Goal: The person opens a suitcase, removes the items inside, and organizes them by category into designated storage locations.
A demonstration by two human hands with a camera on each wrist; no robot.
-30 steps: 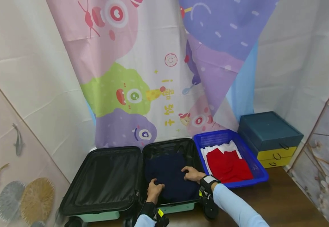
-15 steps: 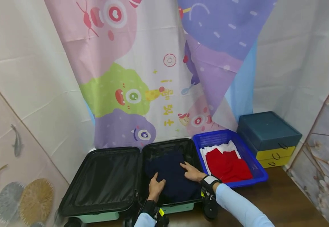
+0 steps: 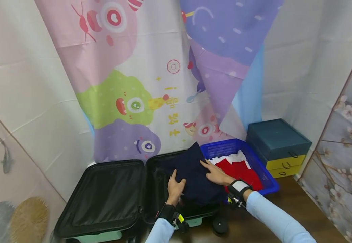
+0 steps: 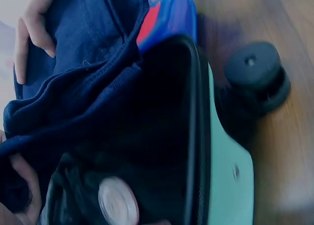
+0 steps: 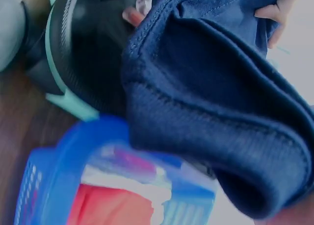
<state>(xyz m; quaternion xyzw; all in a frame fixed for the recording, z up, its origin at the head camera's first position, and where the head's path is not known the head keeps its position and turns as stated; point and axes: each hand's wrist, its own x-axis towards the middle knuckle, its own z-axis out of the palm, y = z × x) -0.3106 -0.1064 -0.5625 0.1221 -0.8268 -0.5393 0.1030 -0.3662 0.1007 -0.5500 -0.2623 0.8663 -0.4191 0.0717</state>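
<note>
A folded navy garment (image 3: pixel 191 175) hangs tilted above the right half of the open suitcase (image 3: pixel 150 202), partly over the basket's near-left rim. Its exact kind cannot be told. My left hand (image 3: pixel 176 187) grips its left side, thumb and fingers around the fold. On the right side, my right hand (image 3: pixel 218 173) holds it with the index finger extended over the cloth. Loose folds of the navy cloth (image 5: pixel 206 117) droop open in the right wrist view. Below the garment, the left wrist view shows the dark suitcase lining and a pale round object (image 4: pixel 117 203).
A blue plastic basket (image 3: pixel 268 187) with red and white clothes stands right of the suitcase. Behind it sits a drawer box (image 3: pixel 279 138) in dark teal and yellow. The suitcase's other half (image 3: pixel 103 199) lies open at left. Wooden tabletop (image 3: pixel 282 209) shows at front right.
Both hands have taken hold of the navy garment and raised it from the suitcase's right half. It has shifted slightly right. The head view has turned a little to the right.
</note>
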